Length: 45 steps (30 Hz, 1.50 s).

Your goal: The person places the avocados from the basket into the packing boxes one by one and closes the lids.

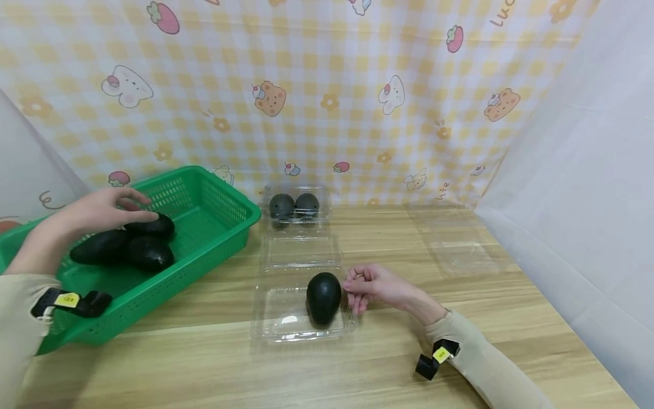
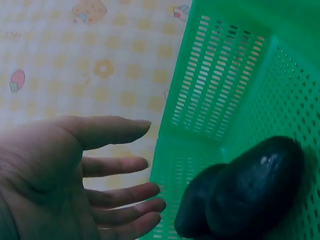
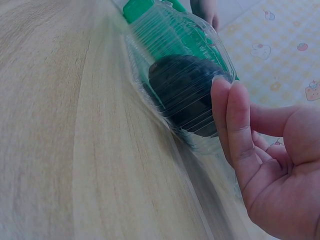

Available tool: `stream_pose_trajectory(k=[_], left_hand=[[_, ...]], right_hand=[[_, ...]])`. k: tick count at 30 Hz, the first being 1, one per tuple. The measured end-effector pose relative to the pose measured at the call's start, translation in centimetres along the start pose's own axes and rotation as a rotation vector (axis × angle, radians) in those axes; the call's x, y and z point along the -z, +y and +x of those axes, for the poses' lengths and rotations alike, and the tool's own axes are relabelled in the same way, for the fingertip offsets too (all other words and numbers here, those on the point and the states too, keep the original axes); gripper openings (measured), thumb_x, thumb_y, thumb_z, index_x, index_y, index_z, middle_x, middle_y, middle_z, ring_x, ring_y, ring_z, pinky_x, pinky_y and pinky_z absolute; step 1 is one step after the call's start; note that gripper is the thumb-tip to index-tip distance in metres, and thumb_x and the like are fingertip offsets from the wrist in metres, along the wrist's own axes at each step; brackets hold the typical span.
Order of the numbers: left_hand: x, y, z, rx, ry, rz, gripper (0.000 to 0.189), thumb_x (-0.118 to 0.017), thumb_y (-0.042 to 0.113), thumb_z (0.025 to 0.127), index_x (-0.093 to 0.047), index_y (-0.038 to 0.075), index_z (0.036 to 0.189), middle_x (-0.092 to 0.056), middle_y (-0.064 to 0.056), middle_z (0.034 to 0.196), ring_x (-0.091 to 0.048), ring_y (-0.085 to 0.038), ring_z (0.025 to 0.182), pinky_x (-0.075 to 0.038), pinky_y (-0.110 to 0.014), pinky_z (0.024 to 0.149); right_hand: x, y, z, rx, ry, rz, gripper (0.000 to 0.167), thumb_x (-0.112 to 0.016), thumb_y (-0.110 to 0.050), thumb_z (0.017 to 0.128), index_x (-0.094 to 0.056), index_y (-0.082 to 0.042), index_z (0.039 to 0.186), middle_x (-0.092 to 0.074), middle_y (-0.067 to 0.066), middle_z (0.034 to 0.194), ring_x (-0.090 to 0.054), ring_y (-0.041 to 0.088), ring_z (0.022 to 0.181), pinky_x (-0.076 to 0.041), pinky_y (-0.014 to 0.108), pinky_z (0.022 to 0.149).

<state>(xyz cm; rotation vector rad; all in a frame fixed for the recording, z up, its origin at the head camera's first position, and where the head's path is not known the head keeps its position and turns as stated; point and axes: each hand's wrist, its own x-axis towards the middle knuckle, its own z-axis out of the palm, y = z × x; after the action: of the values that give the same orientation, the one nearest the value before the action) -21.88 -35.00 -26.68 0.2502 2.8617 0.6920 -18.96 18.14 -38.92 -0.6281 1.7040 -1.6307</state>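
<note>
My left hand [image 1: 104, 210] hovers over the green basket [image 1: 240, 236], fingers loosely bent and nothing in them. Several dark avocados [image 1: 148, 254] lie in the basket below it; the left wrist view shows the palm apart from the avocados [image 2: 255, 190]. On the table, an open clear plastic clamshell container [image 1: 281, 309] holds one avocado [image 1: 324, 298] on its right side. With thumb and fingertips my right hand [image 1: 375, 288] pinches that container's right rim, close beside the avocado. The right wrist view shows those fingertips [image 3: 237, 97] at the clear wall.
Behind the open container stands a closed clear container [image 1: 324, 199] with two dark round fruits. Another open clear container [image 1: 460, 244] lies on the table's right side. A patterned curtain [image 1: 332, 130] hangs along the back, with white cloth at both sides.
</note>
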Motion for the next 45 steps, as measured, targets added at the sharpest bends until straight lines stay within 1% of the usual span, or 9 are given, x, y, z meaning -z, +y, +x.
stream_pose_trajectory(k=[3,7,15,22,28,34,38,41,45], left_hand=[[0.0,-0.7,0.1,-0.031,-0.014,-0.004,0.058,-0.058,0.030,0.104,-0.043,-0.015,0.136,-0.049,-0.046,0.127,-0.049,-0.060,0.114,-0.047,-0.064,0.087],[-0.1,-1.4,0.2,-0.057,-0.032,-0.003,0.055,-0.061,0.028,0.102,-0.047,-0.013,0.135,-0.055,-0.042,0.123,-0.057,-0.054,0.109,-0.050,-0.061,0.086],[-0.3,-2.7,0.3,-0.059,-0.074,-0.003,0.052,-0.066,0.030,0.099,-0.053,-0.006,0.134,-0.060,-0.034,0.122,-0.063,-0.041,0.103,-0.052,-0.057,0.085],[-0.9,-3.9,0.4,-0.087,-0.147,-0.042,0.056,-0.070,0.023,0.096,-0.050,-0.010,0.137,-0.057,-0.035,0.125,-0.059,-0.046,0.110,-0.057,-0.047,0.080],[-1.4,-4.1,0.5,-0.107,-0.190,-0.059,0.056,-0.074,0.021,0.093,-0.053,-0.008,0.136,-0.056,-0.031,0.127,-0.055,-0.047,0.115,-0.055,-0.041,0.078],[-1.6,-3.8,0.3,-0.071,-0.254,-0.088,0.059,-0.075,0.017,0.092,-0.050,-0.012,0.137,-0.047,-0.039,0.132,-0.047,-0.056,0.120,-0.055,-0.052,0.083],[-1.8,-3.8,0.4,-0.062,-0.284,-0.090,0.063,-0.075,0.016,0.092,-0.045,-0.014,0.139,-0.041,-0.044,0.136,-0.042,-0.060,0.124,-0.055,-0.055,0.086],[-1.9,-3.8,0.7,-0.053,-0.322,-0.089,0.065,-0.075,0.017,0.092,-0.044,-0.013,0.141,-0.040,-0.044,0.136,-0.042,-0.059,0.125,-0.055,-0.054,0.087],[-2.0,-3.7,0.9,-0.010,-0.404,-0.106,0.070,-0.076,0.021,0.092,-0.041,-0.011,0.144,-0.037,-0.043,0.137,-0.045,-0.053,0.123,-0.055,-0.052,0.087]], right_hand=[[0.0,0.0,0.0,-0.003,0.001,-0.002,0.012,-0.055,-0.007,0.104,-0.054,0.001,0.095,-0.068,0.008,0.079,-0.068,0.013,0.065,-0.057,0.024,0.060],[0.0,-0.1,0.0,-0.004,0.006,-0.005,0.012,-0.055,-0.007,0.104,-0.054,0.001,0.095,-0.068,0.009,0.079,-0.068,0.014,0.065,-0.057,0.024,0.060],[-0.1,-0.1,0.0,-0.002,0.004,-0.003,0.013,-0.055,-0.007,0.104,-0.054,0.002,0.095,-0.068,0.008,0.079,-0.068,0.013,0.064,-0.057,0.024,0.060],[-0.1,-0.1,0.1,-0.002,0.000,0.011,0.011,-0.055,-0.007,0.104,-0.054,0.000,0.094,-0.068,0.007,0.079,-0.068,0.013,0.064,-0.057,0.024,0.060],[-0.2,-0.1,0.1,-0.002,0.007,0.004,0.011,-0.055,-0.007,0.103,-0.054,0.000,0.094,-0.068,0.007,0.078,-0.068,0.013,0.064,-0.057,0.024,0.059],[-0.2,-0.1,0.0,-0.004,0.013,-0.007,0.012,-0.055,-0.007,0.103,-0.054,-0.001,0.094,-0.068,0.008,0.078,-0.068,0.013,0.064,-0.057,0.024,0.059],[-0.1,0.0,0.1,-0.002,0.014,-0.005,0.011,-0.055,-0.007,0.103,-0.055,-0.001,0.094,-0.068,0.008,0.078,-0.068,0.013,0.064,-0.057,0.024,0.059],[-0.1,0.0,0.0,0.001,0.012,-0.004,0.011,-0.055,-0.007,0.103,-0.055,-0.001,0.094,-0.068,0.008,0.078,-0.068,0.013,0.064,-0.057,0.024,0.059],[-0.2,0.0,0.0,0.004,0.009,-0.003,0.012,-0.055,-0.007,0.104,-0.055,-0.001,0.094,-0.068,0.008,0.078,-0.068,0.013,0.064,-0.057,0.024,0.059]])
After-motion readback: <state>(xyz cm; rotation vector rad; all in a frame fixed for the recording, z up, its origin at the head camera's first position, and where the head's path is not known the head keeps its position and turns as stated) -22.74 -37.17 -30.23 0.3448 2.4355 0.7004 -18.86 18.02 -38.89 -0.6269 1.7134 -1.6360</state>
